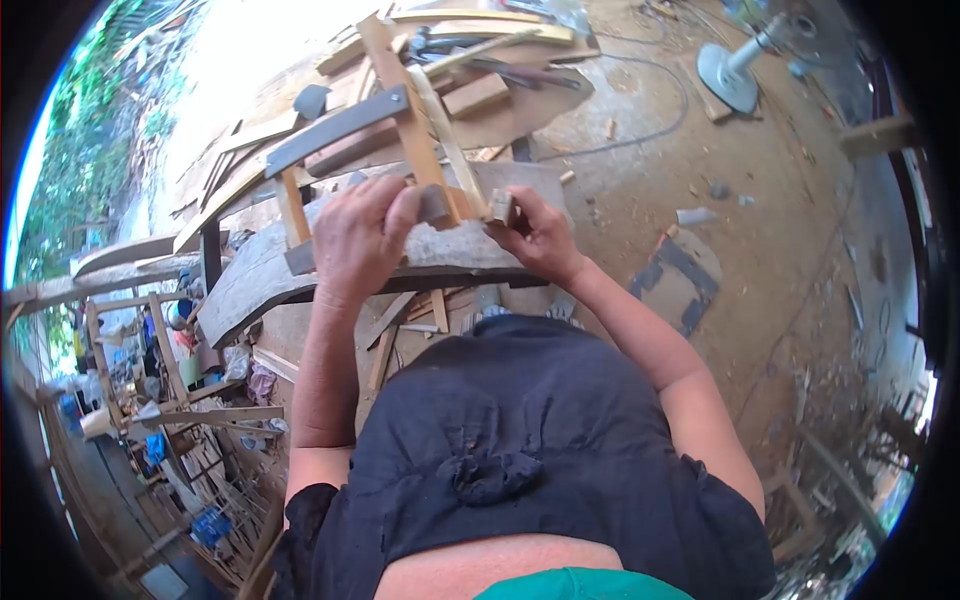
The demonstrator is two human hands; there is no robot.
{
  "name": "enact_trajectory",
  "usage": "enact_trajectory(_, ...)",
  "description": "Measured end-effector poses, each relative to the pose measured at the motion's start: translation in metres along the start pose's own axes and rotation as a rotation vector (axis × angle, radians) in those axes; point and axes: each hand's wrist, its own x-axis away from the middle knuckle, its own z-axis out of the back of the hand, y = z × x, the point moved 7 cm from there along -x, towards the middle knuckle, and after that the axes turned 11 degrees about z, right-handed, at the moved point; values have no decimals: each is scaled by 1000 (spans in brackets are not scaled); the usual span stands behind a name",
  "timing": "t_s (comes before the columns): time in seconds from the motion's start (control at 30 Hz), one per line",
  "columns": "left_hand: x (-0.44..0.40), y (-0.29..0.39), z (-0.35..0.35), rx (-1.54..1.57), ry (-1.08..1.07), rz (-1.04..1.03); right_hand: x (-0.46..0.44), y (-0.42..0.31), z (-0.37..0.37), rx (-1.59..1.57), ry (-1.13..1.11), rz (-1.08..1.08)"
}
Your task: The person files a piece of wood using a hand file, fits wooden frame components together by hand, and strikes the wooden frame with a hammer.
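Note:
My left hand (362,235) is closed around the lower dark bar of a wooden frame (412,140). This frame has light wooden uprights and a dark upper crossbar (335,130) with a bolt near one end. Beside it, my right hand (540,232) is closed on a small wooden piece (502,206), its fingers partly hiding it. A pale wooden strip (445,135) runs down close to that piece; whether they are joined I cannot tell. Both hands are above a grey, worn workbench top (235,290) with a curved edge.
Boards and a wood block (476,95) lie piled beyond the bench. On the floor at right are a fan with a round white base (728,78), a cable (684,100) and a dark flat cut-out piece (672,280). Wooden frames and scrap (195,410) crowd the lower left.

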Motion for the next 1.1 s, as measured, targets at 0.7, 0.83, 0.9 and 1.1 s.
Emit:
enact_trajectory(0.7, -1, -18, 11, 85, -29, -76, -8, 96, 78, -344, 626, -652)
enact_trajectory(0.83, -3, -17, 11, 76, -34, -56, -71, 102, 94, -387, 694, -567)
enact_trajectory(0.9, -4, -15, 11, 54, -58, -40, -98, 114, 96, -443, 683, -543)
enact_trajectory(1.1, -11, -12, 10, -14, -120, -7, -179, 154, 75, -614, 537, -519)
